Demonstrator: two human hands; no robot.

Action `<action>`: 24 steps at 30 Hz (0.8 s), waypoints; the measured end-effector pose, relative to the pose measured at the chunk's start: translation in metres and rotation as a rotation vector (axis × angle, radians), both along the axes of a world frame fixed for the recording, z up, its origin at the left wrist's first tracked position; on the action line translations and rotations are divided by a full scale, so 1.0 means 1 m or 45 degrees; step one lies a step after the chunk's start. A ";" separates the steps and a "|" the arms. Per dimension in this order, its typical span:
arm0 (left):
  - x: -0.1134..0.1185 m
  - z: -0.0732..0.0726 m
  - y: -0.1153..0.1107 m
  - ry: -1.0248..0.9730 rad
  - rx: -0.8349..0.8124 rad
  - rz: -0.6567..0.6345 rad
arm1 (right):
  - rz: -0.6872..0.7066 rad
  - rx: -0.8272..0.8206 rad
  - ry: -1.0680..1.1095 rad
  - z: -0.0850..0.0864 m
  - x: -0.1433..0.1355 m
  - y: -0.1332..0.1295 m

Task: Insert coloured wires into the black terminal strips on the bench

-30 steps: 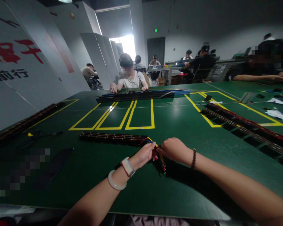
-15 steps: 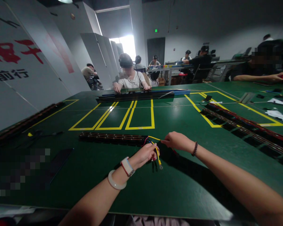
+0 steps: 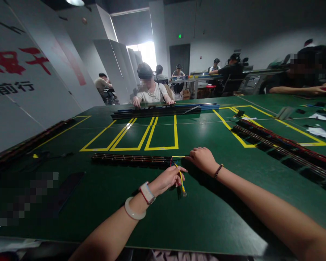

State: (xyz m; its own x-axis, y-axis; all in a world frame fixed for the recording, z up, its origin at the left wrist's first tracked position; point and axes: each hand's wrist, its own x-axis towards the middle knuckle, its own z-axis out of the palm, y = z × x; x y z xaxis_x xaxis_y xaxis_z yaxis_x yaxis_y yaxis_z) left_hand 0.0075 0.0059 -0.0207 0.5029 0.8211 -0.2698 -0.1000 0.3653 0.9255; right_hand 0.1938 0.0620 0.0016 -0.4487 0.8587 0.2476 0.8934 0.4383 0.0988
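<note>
— What do the two hands hold at the green table [image 3: 212, 221]?

— The left hand [image 3: 167, 178] pinches a bundle of coloured wires [image 3: 180, 180], their ends dangling just above the table, toward its near edge. The right hand [image 3: 202, 158] is closed on a yellow wire [image 3: 178, 157], drawn level from the end of a long black strip [image 3: 130, 159].

— And around them?

— Yellow marked boxes [image 3: 141, 136] lie beyond the strip. At the far edge a seated person [image 3: 151, 92] rests both hands on a long dark rail [image 3: 163, 110].
</note>
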 end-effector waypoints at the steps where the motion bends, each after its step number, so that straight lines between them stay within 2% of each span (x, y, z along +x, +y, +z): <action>1: 0.000 0.000 0.000 -0.008 -0.008 -0.001 | 0.043 0.039 0.032 0.002 0.001 -0.001; 3: 0.000 0.001 -0.001 -0.022 -0.040 0.005 | 0.197 0.119 0.090 0.007 0.002 -0.004; 5: 0.001 0.000 0.000 -0.037 -0.078 0.026 | 0.436 0.199 0.108 0.010 0.002 -0.006; 9: 0.003 -0.004 0.002 -0.087 -0.086 0.076 | 0.953 0.305 0.000 0.011 0.000 -0.012; 11: 0.003 -0.006 0.003 -0.107 -0.086 0.091 | 1.092 0.303 -0.054 0.008 -0.002 -0.014; 14: 0.002 -0.005 0.003 -0.103 -0.107 0.094 | 1.133 0.272 -0.089 0.004 -0.002 -0.014; 19: 0.001 0.001 0.003 -0.138 -0.155 0.078 | 1.079 0.226 -0.081 -0.001 0.000 -0.008; 24: 0.002 0.003 0.003 -0.099 -0.260 0.064 | 1.132 0.243 -0.122 -0.004 0.004 -0.005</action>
